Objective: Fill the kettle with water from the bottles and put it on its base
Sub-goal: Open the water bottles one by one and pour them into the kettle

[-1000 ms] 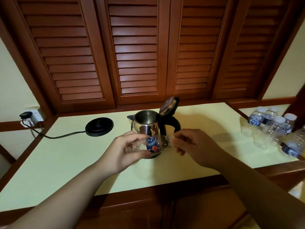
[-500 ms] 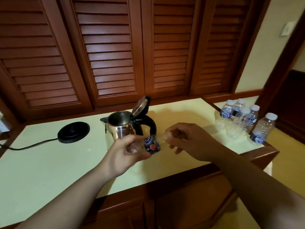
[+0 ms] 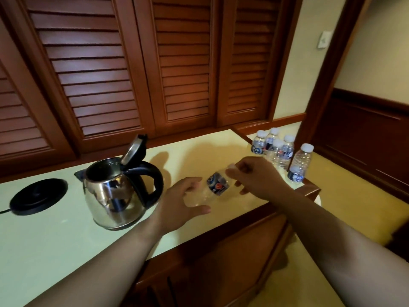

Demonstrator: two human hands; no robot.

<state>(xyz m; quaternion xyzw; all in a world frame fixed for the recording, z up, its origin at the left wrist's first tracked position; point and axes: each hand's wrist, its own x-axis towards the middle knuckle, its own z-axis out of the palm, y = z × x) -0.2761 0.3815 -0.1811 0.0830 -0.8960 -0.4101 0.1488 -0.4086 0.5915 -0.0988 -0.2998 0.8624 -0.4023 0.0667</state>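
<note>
A: Far left on the pale counter (image 3: pixel 55 244), your kettle base (image 3: pixel 38 196) sits bare, black and round, its cord running off the left edge.

B: And the kettle?

A: Just right of the base, not on it. The steel kettle (image 3: pixel 112 196) stands upright on the counter, spout to the left, black handle to the right, lid (image 3: pixel 134 149) tipped up and open at the back.

B: Now the hands.

A: Your left hand (image 3: pixel 181 202) is right of the kettle, near its handle but apart from it. Fingers and thumb are spread wide around the clear lower end of a small bottle (image 3: pixel 212 189); I can't tell whether they press it or only cup it.

B: So who carries the bottle?

A: It lies tilted between your two hands above the counter, blue label up, neck pointing right and away. Your right hand (image 3: pixel 254 176) is curled at the neck end, fingertips pinching around the white cap (image 3: pixel 231 172). Whether the cap is on or off the neck I can't make out; it's blurred.

B: Anything further right?

A: A cluster of five capped bottles (image 3: pixel 281 151) stands upright at the far right corner of the counter, close together, just beyond your right hand. Behind everything run the brown louvred doors (image 3: pixel 177 63).
</note>
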